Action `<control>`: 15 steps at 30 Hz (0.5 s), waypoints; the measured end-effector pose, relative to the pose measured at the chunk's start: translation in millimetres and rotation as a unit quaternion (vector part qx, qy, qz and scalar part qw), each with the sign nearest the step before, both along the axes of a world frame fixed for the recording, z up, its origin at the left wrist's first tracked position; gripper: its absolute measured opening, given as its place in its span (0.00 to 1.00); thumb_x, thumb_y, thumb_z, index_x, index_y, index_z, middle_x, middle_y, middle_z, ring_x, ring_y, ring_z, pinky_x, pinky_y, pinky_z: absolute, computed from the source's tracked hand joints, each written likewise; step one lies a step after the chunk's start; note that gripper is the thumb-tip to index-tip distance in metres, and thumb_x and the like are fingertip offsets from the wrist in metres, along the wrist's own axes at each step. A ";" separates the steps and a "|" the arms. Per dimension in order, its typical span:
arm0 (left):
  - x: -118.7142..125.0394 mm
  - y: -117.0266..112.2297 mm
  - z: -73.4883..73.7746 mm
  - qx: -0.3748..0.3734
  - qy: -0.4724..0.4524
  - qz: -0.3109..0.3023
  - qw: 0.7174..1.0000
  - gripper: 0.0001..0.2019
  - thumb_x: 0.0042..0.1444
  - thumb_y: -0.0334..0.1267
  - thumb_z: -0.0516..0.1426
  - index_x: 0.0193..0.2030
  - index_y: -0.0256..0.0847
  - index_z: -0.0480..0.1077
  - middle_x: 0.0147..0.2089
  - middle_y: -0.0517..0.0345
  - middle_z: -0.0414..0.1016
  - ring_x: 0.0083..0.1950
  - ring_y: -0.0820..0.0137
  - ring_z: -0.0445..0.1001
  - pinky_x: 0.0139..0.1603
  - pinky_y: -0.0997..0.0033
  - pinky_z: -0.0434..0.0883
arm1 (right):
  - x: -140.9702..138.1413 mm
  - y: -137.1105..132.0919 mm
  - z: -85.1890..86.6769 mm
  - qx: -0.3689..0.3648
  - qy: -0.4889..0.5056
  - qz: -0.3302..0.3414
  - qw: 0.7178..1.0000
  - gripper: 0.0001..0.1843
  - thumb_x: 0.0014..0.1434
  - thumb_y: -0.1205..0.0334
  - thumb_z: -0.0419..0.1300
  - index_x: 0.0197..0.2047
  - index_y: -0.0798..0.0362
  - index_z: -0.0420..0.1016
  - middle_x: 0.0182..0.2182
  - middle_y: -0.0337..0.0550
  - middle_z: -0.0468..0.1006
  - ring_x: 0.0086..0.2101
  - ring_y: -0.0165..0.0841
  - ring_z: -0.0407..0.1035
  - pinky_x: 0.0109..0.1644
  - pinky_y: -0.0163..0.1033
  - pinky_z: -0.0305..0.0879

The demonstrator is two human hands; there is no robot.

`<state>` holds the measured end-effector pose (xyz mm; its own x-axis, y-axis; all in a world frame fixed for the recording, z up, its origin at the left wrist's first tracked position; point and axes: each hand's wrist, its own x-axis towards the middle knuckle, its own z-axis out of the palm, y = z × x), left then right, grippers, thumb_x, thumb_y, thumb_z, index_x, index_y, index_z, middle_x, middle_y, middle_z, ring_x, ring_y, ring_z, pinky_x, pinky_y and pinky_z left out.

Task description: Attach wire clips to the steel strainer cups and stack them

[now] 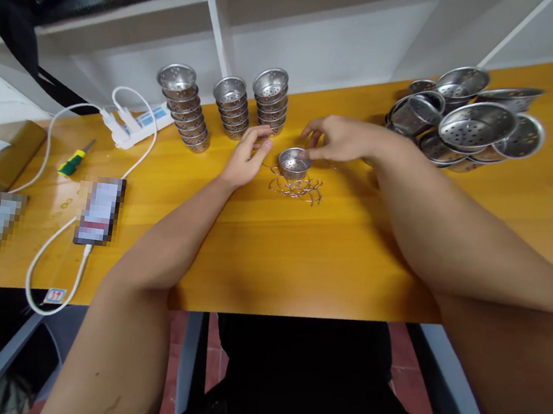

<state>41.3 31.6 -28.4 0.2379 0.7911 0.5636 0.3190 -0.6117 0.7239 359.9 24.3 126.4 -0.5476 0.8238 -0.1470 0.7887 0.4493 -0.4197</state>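
A small perforated metal cup stands between my two hands, upright. Loose bent metal wires lie in a tangle just in front of it, and the cup partly covers them. My left hand rests to the left of the cup, fingers stretched out and nothing in them. Coming from the right, my right hand has its thumb at the cup's rim, its other fingers apart from the thumb and slightly bent. Whether the thumb presses on the rim I cannot tell.
Three stacks of perforated cups stand along the back. A heap of larger metal cups sits at the back right. Leftward are a power strip, a screwdriver and a phone with a white cable.
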 end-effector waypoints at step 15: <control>25.3 -17.0 1.1 -0.005 0.018 -0.065 0.998 0.67 0.55 0.85 0.81 0.92 0.58 0.65 0.90 0.40 0.74 0.92 0.34 0.76 0.95 0.28 0.75 | -35.6 -18.1 -15.9 0.065 0.068 -0.077 0.993 0.13 0.83 0.53 0.73 0.60 0.49 0.96 0.55 0.61 0.96 0.67 0.63 0.89 0.83 0.66 0.81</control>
